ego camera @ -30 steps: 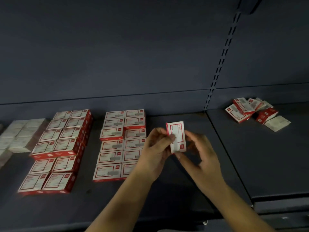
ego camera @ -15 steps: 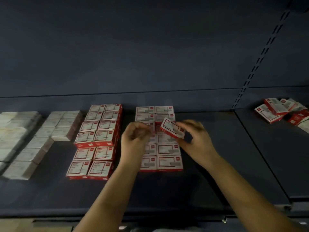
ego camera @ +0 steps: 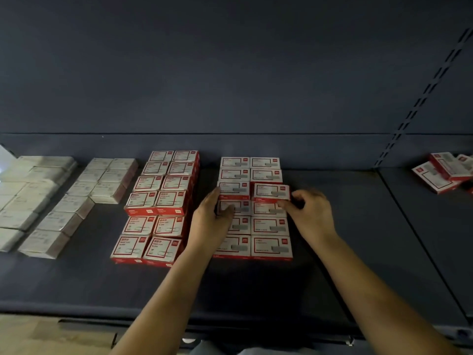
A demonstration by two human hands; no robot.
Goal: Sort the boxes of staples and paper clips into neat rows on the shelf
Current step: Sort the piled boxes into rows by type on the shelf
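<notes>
A red and white box point(ego camera: 271, 192) sits slightly raised in the right column of a two-column block of matching boxes point(ego camera: 271, 245) near the shelf's point(ego camera: 345, 252) back edge, pinched at its right end by the right hand point(ego camera: 311, 213), likely to seat it square. The left hand point(ego camera: 213, 216) lies with relaxed fingers against the block's left side, seemingly steadying it. Unsorted boxes point(ego camera: 445, 172) lie jumbled toward the shelf's right edge

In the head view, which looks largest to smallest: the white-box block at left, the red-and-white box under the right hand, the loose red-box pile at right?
1. White-box block
2. Loose red-box pile, partly cropped, so unsure
3. Red-and-white box under the right hand
</notes>
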